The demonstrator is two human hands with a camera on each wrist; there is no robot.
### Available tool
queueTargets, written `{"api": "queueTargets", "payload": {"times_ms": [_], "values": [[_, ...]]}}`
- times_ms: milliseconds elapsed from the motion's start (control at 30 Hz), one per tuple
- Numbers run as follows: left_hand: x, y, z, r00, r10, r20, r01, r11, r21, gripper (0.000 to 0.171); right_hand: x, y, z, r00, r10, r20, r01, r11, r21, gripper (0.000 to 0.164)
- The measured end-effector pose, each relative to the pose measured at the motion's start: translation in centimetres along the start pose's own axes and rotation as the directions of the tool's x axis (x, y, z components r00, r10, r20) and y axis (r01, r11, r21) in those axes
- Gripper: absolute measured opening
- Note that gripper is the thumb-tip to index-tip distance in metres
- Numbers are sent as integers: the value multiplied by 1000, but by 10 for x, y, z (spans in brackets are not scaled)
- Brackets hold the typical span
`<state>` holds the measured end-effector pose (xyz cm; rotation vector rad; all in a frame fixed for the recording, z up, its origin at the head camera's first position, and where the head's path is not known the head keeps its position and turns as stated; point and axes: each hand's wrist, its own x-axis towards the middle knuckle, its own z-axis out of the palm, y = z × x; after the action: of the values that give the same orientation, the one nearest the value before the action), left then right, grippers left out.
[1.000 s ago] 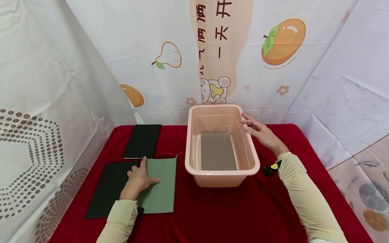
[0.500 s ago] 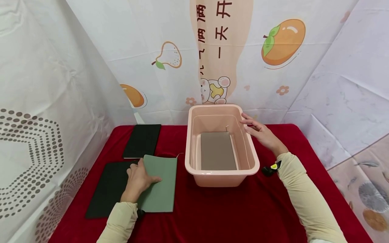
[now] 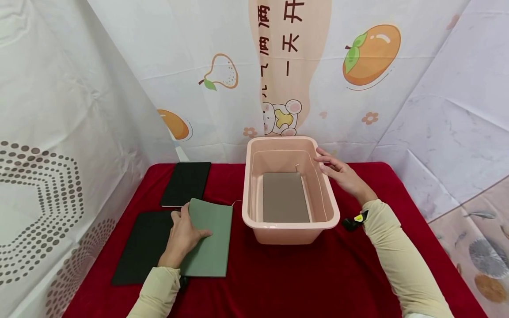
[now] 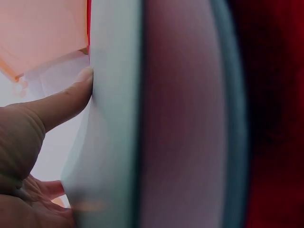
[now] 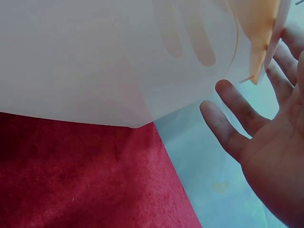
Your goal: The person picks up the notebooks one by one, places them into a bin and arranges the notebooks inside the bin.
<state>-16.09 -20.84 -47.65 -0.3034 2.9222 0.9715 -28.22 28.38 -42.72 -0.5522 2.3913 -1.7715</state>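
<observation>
My left hand (image 3: 183, 236) grips a green notebook (image 3: 214, 240) by its left side, thumb flat on the cover and fingers at the far left edge. That far corner bends upward. The left wrist view has the thumb (image 4: 69, 102) against the pale cover, with the page block (image 4: 183, 114) seen edge-on. A thin ribbon sticks out at the notebook's far right corner. My right hand (image 3: 347, 180) has its fingers spread at the right rim of a pink basin (image 3: 292, 226); in the right wrist view, fingertips (image 5: 223, 88) lie close beside the basin wall (image 5: 95, 71).
Inside the basin lies a grey-brown notebook (image 3: 284, 198) with its ribbon upright. Two black notebooks lie at the left, one farther back (image 3: 187, 183) and one nearer (image 3: 139, 254), beside the left hand. A red cloth (image 3: 310, 278) covers the table, and printed curtains (image 3: 222, 119) hang behind it.
The left fingers have slipped under the green notebook's far left edge and raised that corner, shifting the notebook slightly away. The right hand and basin have stayed in place.
</observation>
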Motion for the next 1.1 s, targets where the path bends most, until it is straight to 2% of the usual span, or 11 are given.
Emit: {"api": "queueTargets", "payload": {"times_ms": [567, 1100], "values": [[-4, 2, -3, 1000, 2, -16, -3, 999, -38, 115, -2, -1, 1, 1000, 27, 0, -27, 999, -18, 41], [2, 1, -8, 998, 31, -47, -35, 997, -67, 103, -2, -2, 1, 999, 35, -7, -35, 999, 3, 42]]}}
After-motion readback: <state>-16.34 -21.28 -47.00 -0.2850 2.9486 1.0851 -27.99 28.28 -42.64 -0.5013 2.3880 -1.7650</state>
